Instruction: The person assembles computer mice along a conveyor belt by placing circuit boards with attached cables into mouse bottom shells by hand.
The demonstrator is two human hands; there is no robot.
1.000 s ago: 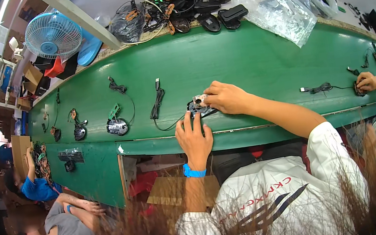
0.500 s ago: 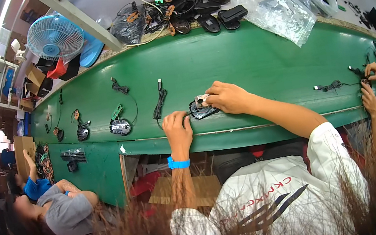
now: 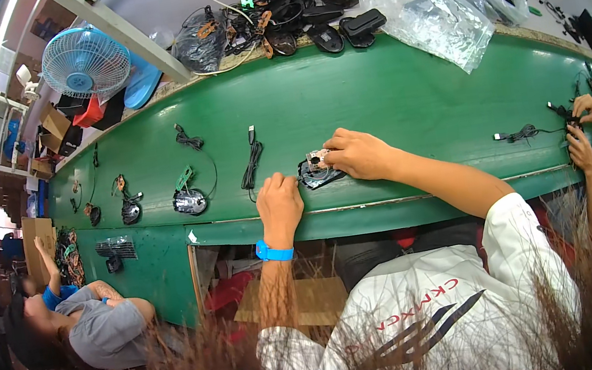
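Observation:
A black computer mouse shell point(image 3: 327, 178), opened up, lies on the green work surface in front of me. My right hand point(image 3: 362, 155) pinches a small circuit board point(image 3: 317, 159) over the shell, fingertips on its right edge. My left hand point(image 3: 280, 201), with a blue band on its wrist, is closed just left of the shell. A black mouse cable point(image 3: 253, 162), bundled and with a USB plug, runs down toward this hand and seems to pass through its fingers; the exact grip is hidden.
More opened mice with cables, such as one with a green board point(image 3: 190, 201), lie to the left. Black mouse parts point(image 3: 315, 6) and a clear plastic bag point(image 3: 432, 19) fill the back ledge. At the right a co-worker's hands point(image 3: 584, 126) handle another mouse; a blue fan point(image 3: 84, 59) stands far left.
My left hand has turned slightly, its wrist shifting left and its fingers curling more. The right hand and the circuit board stay almost in place.

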